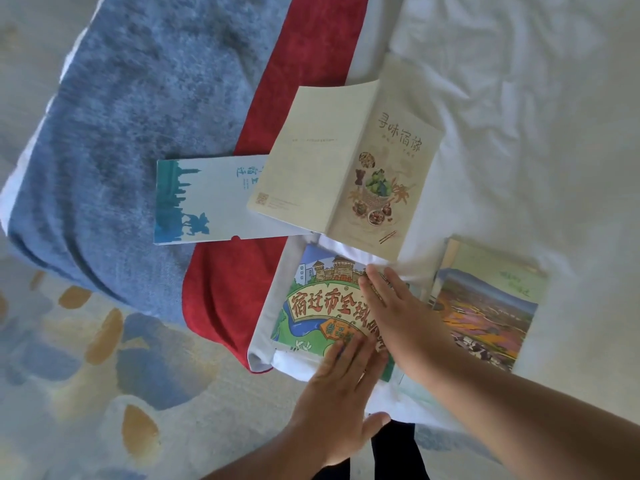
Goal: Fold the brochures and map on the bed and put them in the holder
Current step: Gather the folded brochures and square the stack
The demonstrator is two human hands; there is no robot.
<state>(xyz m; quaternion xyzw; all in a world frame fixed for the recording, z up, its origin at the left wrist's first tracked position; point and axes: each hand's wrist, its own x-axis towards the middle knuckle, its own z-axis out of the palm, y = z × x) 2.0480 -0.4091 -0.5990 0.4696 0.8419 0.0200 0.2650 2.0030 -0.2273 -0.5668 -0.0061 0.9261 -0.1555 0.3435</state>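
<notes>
Two spread grips, left hand (343,382) and right hand (398,306), flat on map (311,306); holder (207,199) near.

Left hand (341,393) and right hand (398,306): bare. Forearms (519,407): bare up to the frame edge. Black garment (393,452) on the lower body, partly visible; type cannot be determined.

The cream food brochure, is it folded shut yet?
No, the cream food brochure lies spread open on the bed, its front and back covers both showing on either side of the spine.
</notes>
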